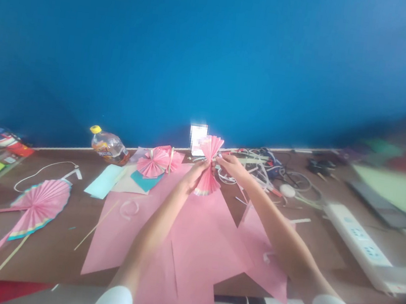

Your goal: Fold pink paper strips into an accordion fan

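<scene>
A pleated pink paper fan point(207, 184), pinched at its middle so both ends flare like a bow, is held up over the table. My left hand point(197, 175) is closed round its waist from the left. On the other side my right hand point(229, 165) has its fingers bent and pressed together at the fan's middle; what lies between those fingertips is too small to make out. Large pink paper sheets point(198, 241) lie beneath my forearms. More folded pink fans point(153, 162) rest behind, to the left.
At the left lies a finished-looking pink fan point(43, 203) with blue edging. A drink bottle point(110, 147) leans near the blue wall point(214, 64). Tangled cords and strips point(261, 167) sit at the back right, with a white power strip point(355, 242) nearer.
</scene>
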Demonstrator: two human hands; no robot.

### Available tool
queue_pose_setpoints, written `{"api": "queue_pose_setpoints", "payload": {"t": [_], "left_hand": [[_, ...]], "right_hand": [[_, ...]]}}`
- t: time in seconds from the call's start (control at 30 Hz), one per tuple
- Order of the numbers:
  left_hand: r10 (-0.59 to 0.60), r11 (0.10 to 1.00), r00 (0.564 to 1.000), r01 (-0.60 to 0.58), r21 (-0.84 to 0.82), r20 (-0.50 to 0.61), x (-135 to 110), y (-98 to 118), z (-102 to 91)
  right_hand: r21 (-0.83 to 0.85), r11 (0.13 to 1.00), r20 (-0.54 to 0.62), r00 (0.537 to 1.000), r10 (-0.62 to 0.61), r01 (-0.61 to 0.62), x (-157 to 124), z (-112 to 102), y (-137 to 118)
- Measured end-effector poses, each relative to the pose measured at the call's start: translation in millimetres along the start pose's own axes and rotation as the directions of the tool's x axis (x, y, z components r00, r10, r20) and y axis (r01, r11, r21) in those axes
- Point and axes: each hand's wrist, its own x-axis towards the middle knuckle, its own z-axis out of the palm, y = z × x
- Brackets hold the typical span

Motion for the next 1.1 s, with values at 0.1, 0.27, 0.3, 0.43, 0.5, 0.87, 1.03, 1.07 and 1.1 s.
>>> {"api": "queue_pose_setpoints", "payload": {"t": [0.1,0.27,0.3,0.43,0.5,0.87,1.03,1.07,1.1], "left_hand": [[0.075,0.996,0.997,-0.077,-0.04,-0.035,1.1,-3.5,2.5],[0.215,0.971,0.97,-0.225,-0.084,-0.112,1.7,-14.2,6.4],[0.231,0.967,0.966,-0.241,-0.087,-0.112,0.8,-15.6,7.7],[0.252,0.966,0.96,-0.258,-0.031,-0.123,-2.8,-15.4,12.7],[0.252,0.968,0.958,-0.248,0.045,-0.134,-2.2,-13.3,13.3],[0.283,0.944,0.941,-0.238,0.228,-0.187,12.0,-25.5,-4.9],[0.334,0.943,0.936,-0.33,0.051,-0.109,10.4,-20.7,-7.6],[0.333,0.943,0.938,-0.331,0.04,-0.095,10.1,-19.5,-8.5],[0.329,0.944,0.94,-0.327,0.041,-0.092,10.1,-19.0,-9.7]], "right_hand": [[0.03,0.999,0.004,1.0,0.016,-0.016,-3.3,0.7,-6.6],[0.079,0.996,0.017,0.999,0.039,-0.04,-10.5,6.9,-21.1],[0.118,0.992,0.009,0.999,0.048,-0.049,-11.5,8.4,-23.4],[0.258,0.965,-0.034,0.998,0.059,-0.048,-12.0,11.8,-24.6],[0.286,0.958,-0.048,0.998,0.047,-0.031,-10.1,12.1,-19.8],[0.153,0.988,-0.205,0.977,0.058,-0.026,-6.0,15.6,-7.2],[0.224,0.974,-0.004,1.0,-0.022,0.022,-6.8,10.2,-11.6],[0.237,0.971,0.053,0.998,-0.031,0.017,-6.1,8.6,-10.0],[0.245,0.97,0.096,0.995,-0.026,0.002,-5.1,6.8,-7.5]]}}
